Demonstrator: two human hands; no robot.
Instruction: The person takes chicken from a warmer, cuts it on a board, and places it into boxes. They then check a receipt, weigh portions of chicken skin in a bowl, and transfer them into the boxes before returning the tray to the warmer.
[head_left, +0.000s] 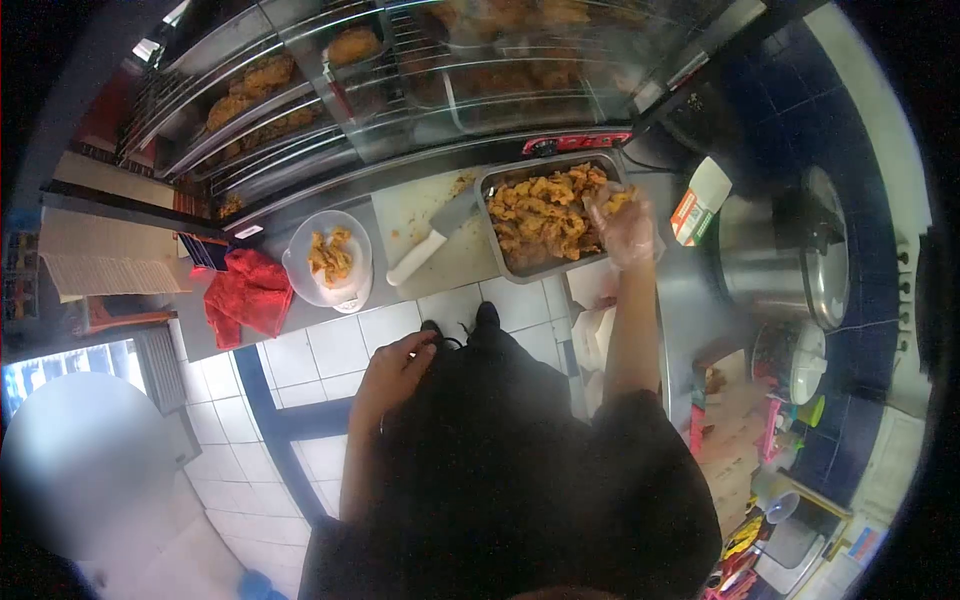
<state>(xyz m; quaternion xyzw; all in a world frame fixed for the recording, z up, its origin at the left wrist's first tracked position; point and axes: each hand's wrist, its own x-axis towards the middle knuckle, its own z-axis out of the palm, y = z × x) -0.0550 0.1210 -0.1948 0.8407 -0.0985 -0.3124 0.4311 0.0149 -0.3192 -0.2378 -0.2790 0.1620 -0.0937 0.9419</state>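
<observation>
My right hand (626, 230), in a clear plastic glove, reaches over the right end of a metal tray (487, 215) heaped with fried chicken pieces (545, 215). Its fingers curl around a piece of fried chicken at the tray's edge. My bare left hand (393, 372) hangs at waist height by my dark clothing, fingers loosely bent and apart, with nothing seen in it. Left of the tray, a white-handled cleaver (418, 257) lies on a cutting board (465, 262). A clear bowl (300, 262) with a few fried pieces sits on a white scale (352, 296).
A glass-fronted warming cabinet (370, 110) with fried chicken on racks stands behind the counter. A red cloth (250, 292) lies at the left. On the right are a printed carton (702, 200), a large metal pot (765, 255) and open cardboard boxes (725, 450).
</observation>
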